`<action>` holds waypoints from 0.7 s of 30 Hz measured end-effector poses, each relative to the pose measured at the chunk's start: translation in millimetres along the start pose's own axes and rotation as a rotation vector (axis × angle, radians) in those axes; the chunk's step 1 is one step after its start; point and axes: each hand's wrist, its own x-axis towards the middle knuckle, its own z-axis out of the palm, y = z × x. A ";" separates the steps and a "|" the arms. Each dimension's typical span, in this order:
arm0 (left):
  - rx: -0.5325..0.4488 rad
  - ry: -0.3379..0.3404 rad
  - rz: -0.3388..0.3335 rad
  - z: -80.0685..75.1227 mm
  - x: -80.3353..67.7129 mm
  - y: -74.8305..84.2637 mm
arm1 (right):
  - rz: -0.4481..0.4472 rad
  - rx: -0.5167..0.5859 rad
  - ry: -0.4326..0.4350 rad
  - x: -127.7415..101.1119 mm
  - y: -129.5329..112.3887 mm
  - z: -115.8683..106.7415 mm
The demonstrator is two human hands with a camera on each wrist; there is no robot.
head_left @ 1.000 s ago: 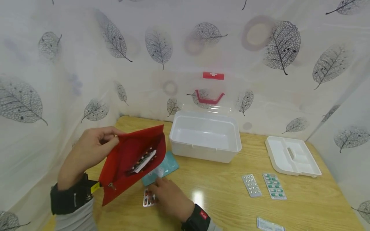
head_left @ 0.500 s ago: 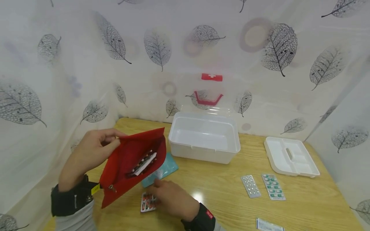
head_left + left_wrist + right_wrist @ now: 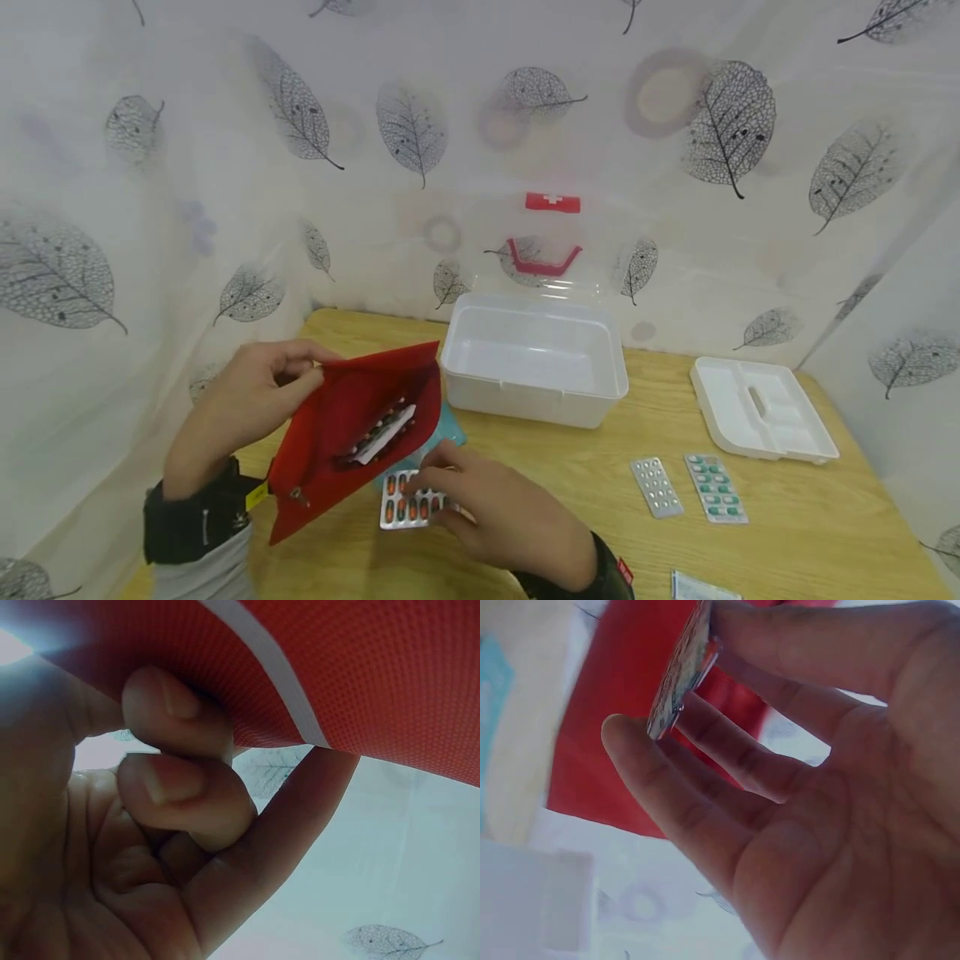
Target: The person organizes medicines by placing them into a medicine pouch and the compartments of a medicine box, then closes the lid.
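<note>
My left hand (image 3: 255, 400) pinches the upper edge of a red zip pouch (image 3: 322, 492) and holds it tilted, its mouth gaping toward me. Inside the pouch lie blister packs, one showing a white backing (image 3: 386, 433). In the left wrist view, the red fabric (image 3: 375, 675) with a pale strip spans above the curled fingers. With thumb and fingers my right hand (image 3: 502, 508) grips a blister pack of red-and-dark capsules (image 3: 401, 508), just below the pouch. The right wrist view shows that blister pack (image 3: 679, 675) nearly edge-on, with red fabric behind it.
A teal packet (image 3: 450, 429) lies partly hidden behind the pouch. Behind it stands a white box (image 3: 536, 402) with its clear lid raised. To the right are a white compartment tray (image 3: 806, 429), a silver blister pack (image 3: 657, 487), a green-and-white capsule pack (image 3: 716, 490) and a pale packet (image 3: 701, 588).
My right hand has picked the red-and-dark capsule pack up from the table and turned it toward the pouch. The left hand keeps its hold, nearly in place.
</note>
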 end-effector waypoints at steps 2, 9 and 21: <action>-0.007 -0.009 0.003 1.2 -0.4 -0.1 | -0.002 -0.008 0.028 -4.3 -2.0 -6.5; 0.028 -0.023 0.052 4.9 0.7 2.8 | 0.036 0.140 0.038 -14.7 -0.9 -21.7; -0.032 -0.101 0.098 12.6 2.5 13.5 | 0.004 0.247 0.372 0.2 2.0 -15.4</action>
